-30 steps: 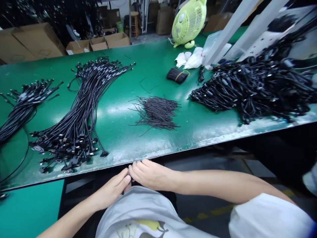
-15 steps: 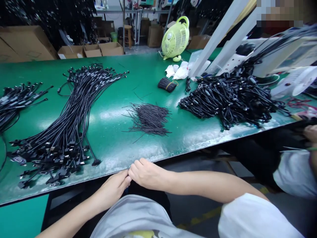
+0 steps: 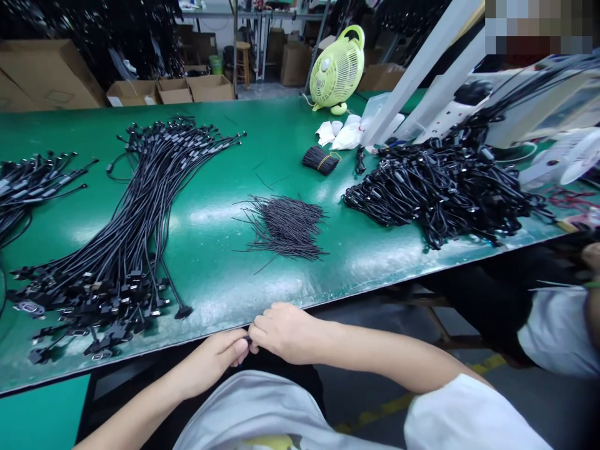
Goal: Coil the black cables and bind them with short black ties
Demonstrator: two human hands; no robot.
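My left hand (image 3: pixel 218 356) and my right hand (image 3: pixel 281 331) meet at the near edge of the green table (image 3: pixel 210 269). Both are closed, thumbs and fingers pinched together. A small dark bit shows between the fingertips; its kind is hidden. Beyond my hands lies a loose pile of short black ties (image 3: pixel 290 225), thin like wire. To the left, a long bundle of black cables (image 3: pixel 145 187) stretches across the table, with plugs at the near end.
A heap of coiled black cables (image 3: pixel 435 187) covers the right side. Behind are a banded black bundle (image 3: pixel 321 160), a green fan (image 3: pixel 338 72) and white posts (image 3: pixel 422 69). More cables (image 3: pixel 32 187) lie far left. Another person's sleeve (image 3: pixel 557 325) shows at right.
My fingertips have drawn slightly apart, and a dark bit now shows between them. My right hand sits a little further right. The view has shifted slightly.
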